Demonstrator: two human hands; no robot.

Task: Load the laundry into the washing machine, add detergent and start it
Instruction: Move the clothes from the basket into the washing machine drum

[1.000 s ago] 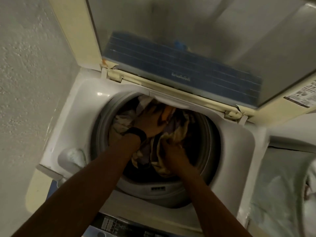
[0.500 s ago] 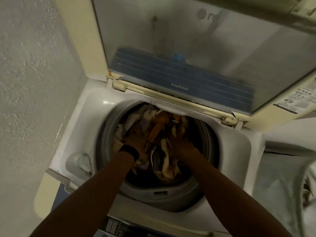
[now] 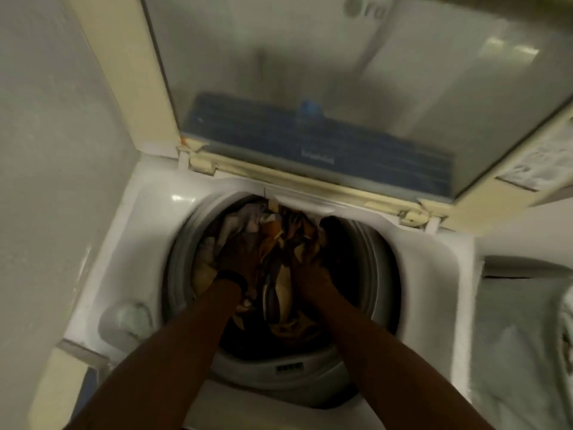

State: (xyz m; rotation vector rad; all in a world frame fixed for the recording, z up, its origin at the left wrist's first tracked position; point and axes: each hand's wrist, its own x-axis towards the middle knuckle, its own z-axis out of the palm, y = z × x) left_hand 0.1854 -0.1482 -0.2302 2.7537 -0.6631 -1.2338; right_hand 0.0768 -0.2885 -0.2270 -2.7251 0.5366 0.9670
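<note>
You're on the loading step: the laundry point(image 3: 280, 243) lies inside the drum point(image 3: 379, 274), with your left hand point(image 3: 238, 259) and right hand point(image 3: 310, 265) sunk in it, their grip hidden by blur. Next you'll likely need to pull clear and find detergent.

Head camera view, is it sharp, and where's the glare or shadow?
Head view: dim and motion-blurred throughout; a small glare spot on the washer top; pale reflections on the raised lid; the left hand and right hand lie in shadow among the laundry, grips unreadable.
</note>
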